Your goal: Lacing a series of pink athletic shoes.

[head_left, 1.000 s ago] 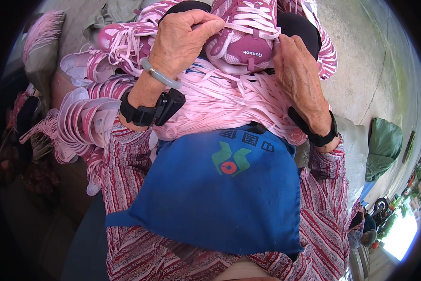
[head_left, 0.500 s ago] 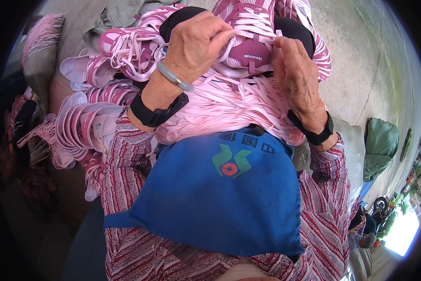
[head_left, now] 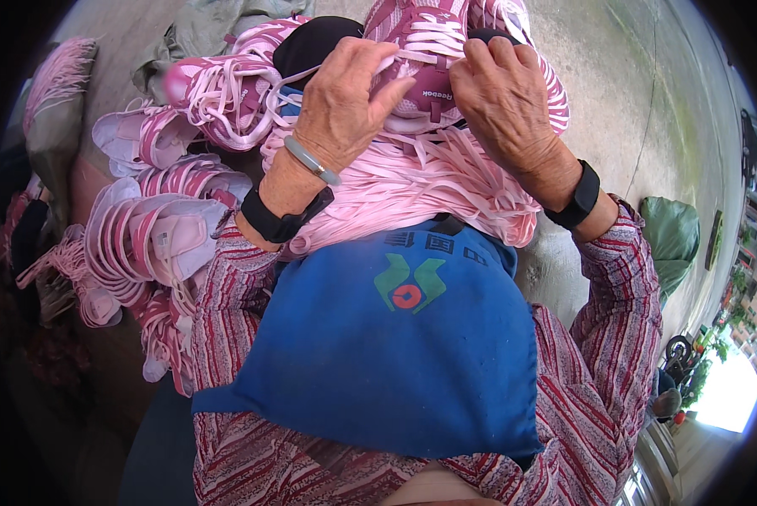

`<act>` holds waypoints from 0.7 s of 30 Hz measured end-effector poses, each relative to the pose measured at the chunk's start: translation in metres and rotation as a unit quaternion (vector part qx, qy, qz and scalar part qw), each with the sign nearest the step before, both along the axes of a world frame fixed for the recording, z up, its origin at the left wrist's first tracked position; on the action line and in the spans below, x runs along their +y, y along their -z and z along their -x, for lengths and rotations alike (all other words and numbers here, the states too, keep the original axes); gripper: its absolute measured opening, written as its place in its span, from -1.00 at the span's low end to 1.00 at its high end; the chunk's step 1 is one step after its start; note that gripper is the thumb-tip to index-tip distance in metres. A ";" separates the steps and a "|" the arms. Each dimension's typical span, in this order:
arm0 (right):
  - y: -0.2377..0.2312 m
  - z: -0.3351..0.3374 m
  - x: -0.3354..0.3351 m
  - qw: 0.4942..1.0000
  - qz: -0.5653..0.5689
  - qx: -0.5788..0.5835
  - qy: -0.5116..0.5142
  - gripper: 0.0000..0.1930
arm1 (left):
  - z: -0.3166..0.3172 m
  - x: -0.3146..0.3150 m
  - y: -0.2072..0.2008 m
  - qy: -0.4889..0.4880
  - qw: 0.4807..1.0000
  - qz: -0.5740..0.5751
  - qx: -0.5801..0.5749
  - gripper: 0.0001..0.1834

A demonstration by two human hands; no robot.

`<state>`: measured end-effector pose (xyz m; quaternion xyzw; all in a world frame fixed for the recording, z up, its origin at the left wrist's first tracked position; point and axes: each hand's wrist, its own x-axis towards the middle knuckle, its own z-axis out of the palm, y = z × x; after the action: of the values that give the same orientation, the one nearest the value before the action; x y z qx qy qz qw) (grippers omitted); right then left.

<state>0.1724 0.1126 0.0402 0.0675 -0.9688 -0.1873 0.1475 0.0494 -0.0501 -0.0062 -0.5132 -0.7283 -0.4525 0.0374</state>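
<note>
A pink and magenta sneaker (head_left: 433, 80) stands in front of me, toe toward me, with pale pink laces partly threaded across its tongue. My left hand (head_left: 345, 97) is at the shoe's left side, thumb and forefinger apart around a shoelace (head_left: 402, 66). On the other side my right hand (head_left: 503, 97) curls its fingers in against the lacing; the fingertips are hidden, and a lace seems to be in them. Below both hands a thick bundle of loose pink laces (head_left: 404, 181) lies across my lap, above my blue apron (head_left: 395, 354).
Another laced pink sneaker (head_left: 227, 97) sits at the left. Below it are stacked shoe uppers (head_left: 134, 228) in pink and white. A grey-green bag (head_left: 54, 135) with laces on top stands farther left. At the right a green cloth cover (head_left: 669, 240) rests on the concrete floor (head_left: 623, 101).
My left thumb and forefinger have parted from their pinch and shifted slightly left. My right hand has moved left over the shoe, its fingers curling inward. The whole view has shifted a little.
</note>
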 end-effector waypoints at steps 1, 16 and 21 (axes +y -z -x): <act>0.000 0.002 0.001 1.000 -0.015 -0.003 0.004 -0.86 | -0.001 -0.002 0.000 -0.008 1.000 -0.015 -0.001 -0.59; -0.005 0.029 -0.061 0.833 0.538 0.004 0.128 -0.89 | -0.005 -0.003 0.008 -0.058 0.996 -0.060 -0.012 -0.74; 0.025 0.027 -0.052 0.865 0.475 0.079 0.143 -0.83 | -0.001 0.001 0.005 -0.062 0.996 -0.051 -0.038 -0.84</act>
<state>0.1449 0.0609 0.0151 -0.1646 -0.9249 0.2715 0.2094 0.0504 -0.0486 -0.0111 -0.4472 -0.7352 -0.5054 0.0637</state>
